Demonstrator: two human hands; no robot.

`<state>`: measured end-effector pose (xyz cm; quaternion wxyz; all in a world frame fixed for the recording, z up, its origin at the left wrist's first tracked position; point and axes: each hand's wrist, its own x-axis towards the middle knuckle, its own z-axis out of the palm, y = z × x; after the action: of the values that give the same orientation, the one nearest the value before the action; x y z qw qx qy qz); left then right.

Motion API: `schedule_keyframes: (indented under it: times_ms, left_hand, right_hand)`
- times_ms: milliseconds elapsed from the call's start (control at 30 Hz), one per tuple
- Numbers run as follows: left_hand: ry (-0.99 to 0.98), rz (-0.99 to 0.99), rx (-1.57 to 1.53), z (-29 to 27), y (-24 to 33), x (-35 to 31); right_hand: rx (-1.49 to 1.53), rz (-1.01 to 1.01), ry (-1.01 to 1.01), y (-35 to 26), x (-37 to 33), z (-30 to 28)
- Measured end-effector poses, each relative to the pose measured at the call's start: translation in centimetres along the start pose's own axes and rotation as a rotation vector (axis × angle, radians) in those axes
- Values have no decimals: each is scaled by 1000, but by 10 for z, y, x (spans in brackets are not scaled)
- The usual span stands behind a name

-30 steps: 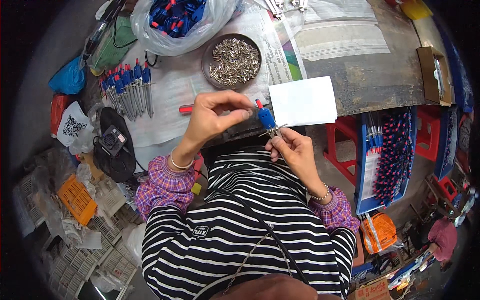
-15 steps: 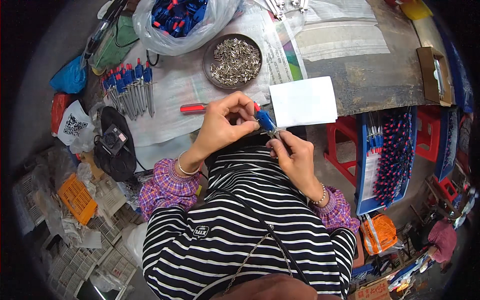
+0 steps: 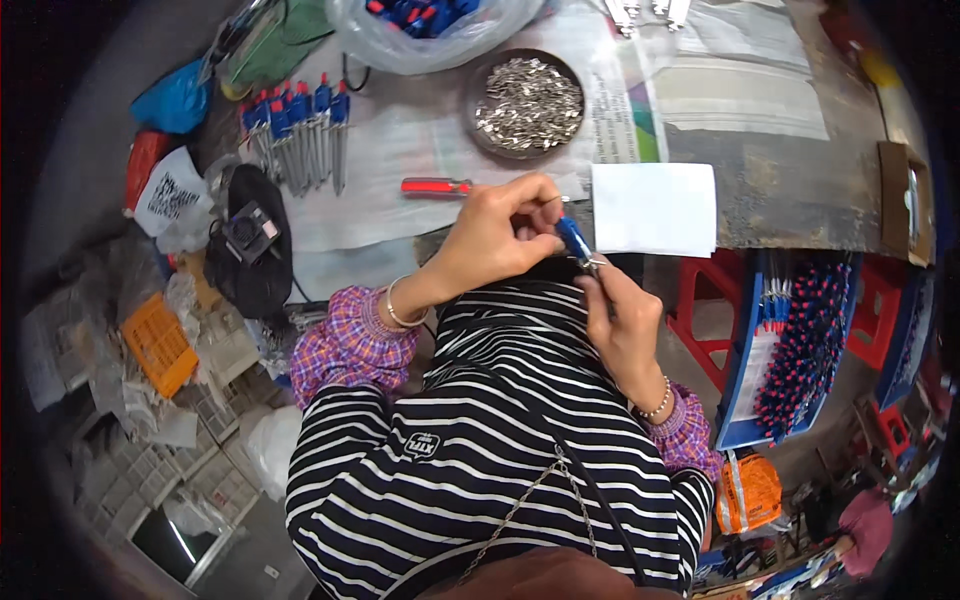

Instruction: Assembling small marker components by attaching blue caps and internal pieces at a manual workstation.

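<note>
In front of my striped shirt, a small tool with a blue handle [image 3: 572,237] and metal parts is held between my two hands. My right hand [image 3: 628,315] grips its lower metal end with thumb and fingers. My left hand [image 3: 500,232] is closed at the upper end of the handle, thumb and fingertips bent against it; they cover that end. A red-handled tool [image 3: 437,187], its far end partly covered by my left hand, lies on the table. Beyond it stands a round dark bowl [image 3: 475,118] of small silver metal pins [image 3: 530,105].
Similar blue-handled tools [image 3: 300,125] lie in a row at the left. A clear plastic bag [image 3: 400,58] of blue parts stands at the back. White paper [image 3: 655,210] lies at the table edge. At right, a blue tray [image 3: 738,400] full of tools is beside red stools [image 3: 700,310].
The whole view has shifted, so the table things sit further right and higher. Both hands still hold the blue-handled tool, which looks turned a little.
</note>
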<state>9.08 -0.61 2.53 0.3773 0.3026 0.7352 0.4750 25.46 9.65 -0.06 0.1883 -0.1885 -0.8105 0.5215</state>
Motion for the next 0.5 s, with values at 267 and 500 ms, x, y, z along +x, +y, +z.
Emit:
schedule_keyframes:
  times_ms: [267,500]
  left_hand:
    - [-19,-3,-80,-5,-3,-2]
    - [41,59,78,-1,0,-9]
  right_hand:
    - [-81,17,-27,-4,1,1]
    - [-184,-83,-61,-3,1,3]
